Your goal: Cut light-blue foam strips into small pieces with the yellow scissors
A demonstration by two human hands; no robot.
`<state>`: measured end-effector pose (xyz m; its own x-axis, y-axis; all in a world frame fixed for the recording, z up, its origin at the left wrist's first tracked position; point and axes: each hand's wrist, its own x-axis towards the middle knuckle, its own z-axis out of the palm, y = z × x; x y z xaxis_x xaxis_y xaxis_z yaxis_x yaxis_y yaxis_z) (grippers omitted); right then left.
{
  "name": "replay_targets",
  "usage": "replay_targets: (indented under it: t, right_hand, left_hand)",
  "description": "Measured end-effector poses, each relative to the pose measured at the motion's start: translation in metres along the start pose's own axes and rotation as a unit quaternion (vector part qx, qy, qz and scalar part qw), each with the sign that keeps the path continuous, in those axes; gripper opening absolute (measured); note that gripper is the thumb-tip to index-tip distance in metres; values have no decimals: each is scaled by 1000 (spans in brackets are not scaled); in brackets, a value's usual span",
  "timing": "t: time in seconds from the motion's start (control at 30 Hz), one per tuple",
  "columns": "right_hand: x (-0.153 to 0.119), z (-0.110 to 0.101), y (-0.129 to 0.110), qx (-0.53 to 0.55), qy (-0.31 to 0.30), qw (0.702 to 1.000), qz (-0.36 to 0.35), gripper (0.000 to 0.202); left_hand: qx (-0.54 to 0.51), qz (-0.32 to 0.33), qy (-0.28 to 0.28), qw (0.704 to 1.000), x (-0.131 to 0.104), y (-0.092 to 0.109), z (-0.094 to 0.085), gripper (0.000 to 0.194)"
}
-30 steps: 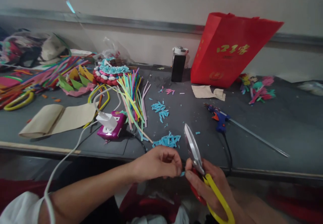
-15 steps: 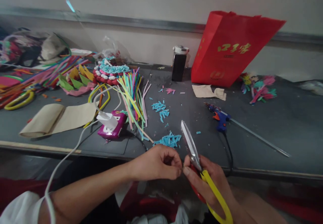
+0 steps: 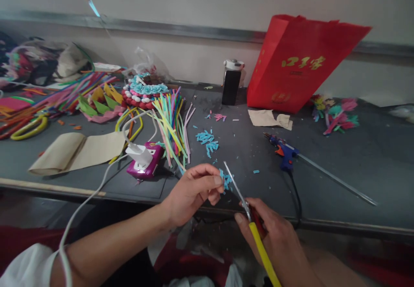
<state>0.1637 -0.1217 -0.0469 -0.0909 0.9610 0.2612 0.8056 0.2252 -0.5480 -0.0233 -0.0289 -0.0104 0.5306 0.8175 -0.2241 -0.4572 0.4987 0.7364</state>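
Observation:
My left hand [image 3: 196,188] hovers at the table's front edge with thumb and fingers pinched together. Whatever may be between the fingertips is too small to make out. Partly hidden behind it lies a pile of short blue cut pieces [image 3: 227,181]. In my right hand [image 3: 274,231] are scissors [image 3: 262,249] with yellow and red handles, seen edge-on, their blades pointing up and left towards the pile. Farther back lies a second blue heap [image 3: 207,140], with a few pink bits [image 3: 220,117] beyond.
A glue gun [image 3: 286,155] with a long clear stick lies right. Behind stand a red bag [image 3: 297,71] and a bottle [image 3: 230,84]. Left are colourful strips [image 3: 171,127], a purple power socket [image 3: 145,162] with a white cable, and a brown paper roll [image 3: 77,151].
My left hand has risen forward over the near blue pile, its fingers pinched. The scissors have turned edge-on in my right hand, their tips shifting left.

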Motion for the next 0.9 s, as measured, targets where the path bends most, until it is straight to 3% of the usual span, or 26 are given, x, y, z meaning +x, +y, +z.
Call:
replay_targets:
  t: [0.27, 0.9]
  right_hand:
    - [-4, 4, -5, -74, 35, 996, -42, 22]
    - [-6, 17, -5, -143, 70, 987, -36, 28]
  left_hand:
    - [-19, 43, 13, 999, 0, -3, 0, 7]
    - [-7, 29, 76, 997, -2, -5, 4, 13]
